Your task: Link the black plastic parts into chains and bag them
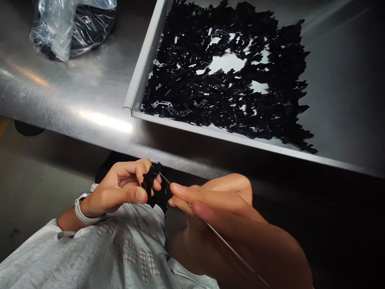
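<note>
In the head view, my left hand (120,192) is closed around a small bunch of black pieces (152,185), pinched between thumb and forefinger, low in the picture and in front of my grey shirt (120,257). My right hand (216,200) pinches a thin metal rod (227,243) between thumb and fingers. The long axis of the rod goes from the lower right up to the upper left, and its tip meets the bunch at the top. The bunch therefore lies just to the left of my right fingertips, very near, while the left hand is the one that carries it.

The pieces look like hard matt plastic, flat and jagged, with small holes. The rod is smooth, straight and shiny. I wear a white band (81,212) on the left wrist.

Above, on the brushed steel table (90,100), stands a shallow metal tray (144,56) with a loose heap of similar black parts (186,80). A crumpled clear plastic bag (69,24) lies well apart, at the upper left.
</note>
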`<control>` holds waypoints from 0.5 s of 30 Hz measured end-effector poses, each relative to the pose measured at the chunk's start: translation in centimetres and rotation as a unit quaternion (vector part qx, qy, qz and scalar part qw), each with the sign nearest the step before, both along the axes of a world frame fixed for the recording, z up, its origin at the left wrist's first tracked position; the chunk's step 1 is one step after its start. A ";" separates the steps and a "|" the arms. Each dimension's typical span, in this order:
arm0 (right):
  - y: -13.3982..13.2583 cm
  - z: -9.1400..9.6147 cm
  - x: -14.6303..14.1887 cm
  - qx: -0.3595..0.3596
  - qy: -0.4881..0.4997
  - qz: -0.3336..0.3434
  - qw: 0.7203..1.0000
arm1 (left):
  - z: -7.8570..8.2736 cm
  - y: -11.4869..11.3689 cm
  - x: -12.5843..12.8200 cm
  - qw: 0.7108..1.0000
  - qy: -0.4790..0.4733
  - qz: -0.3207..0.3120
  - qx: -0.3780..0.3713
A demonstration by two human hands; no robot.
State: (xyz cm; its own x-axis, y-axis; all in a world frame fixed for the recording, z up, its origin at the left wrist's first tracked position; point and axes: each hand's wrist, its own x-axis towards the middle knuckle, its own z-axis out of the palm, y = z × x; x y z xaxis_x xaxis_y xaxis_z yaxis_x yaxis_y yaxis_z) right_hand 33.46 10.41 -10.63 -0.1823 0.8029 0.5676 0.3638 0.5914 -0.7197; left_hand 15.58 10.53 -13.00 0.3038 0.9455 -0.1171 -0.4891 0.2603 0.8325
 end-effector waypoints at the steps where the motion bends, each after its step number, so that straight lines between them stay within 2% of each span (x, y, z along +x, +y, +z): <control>1: 0.1 0.0 0.2 0.002 0.006 0.002 1.000 | 0.0 0.0 0.0 1.000 0.001 -0.001 0.002; 5: 0.7 0.2 0.6 -0.004 0.021 0.030 0.999 | 0.0 0.1 -0.1 1.000 0.001 -0.006 -0.005; 9: 0.6 0.7 0.4 -0.034 -0.033 0.071 0.996 | -0.1 0.0 -0.1 1.000 -0.020 -0.004 -0.011; 13: 0.2 0.9 -0.3 -0.011 0.007 0.009 1.000 | -0.3 0.0 0.0 0.999 -0.035 -0.011 -0.012; 15: 0.3 0.9 -0.3 -0.014 0.020 0.007 1.000 | -0.3 0.0 0.0 0.999 -0.033 -0.012 -0.015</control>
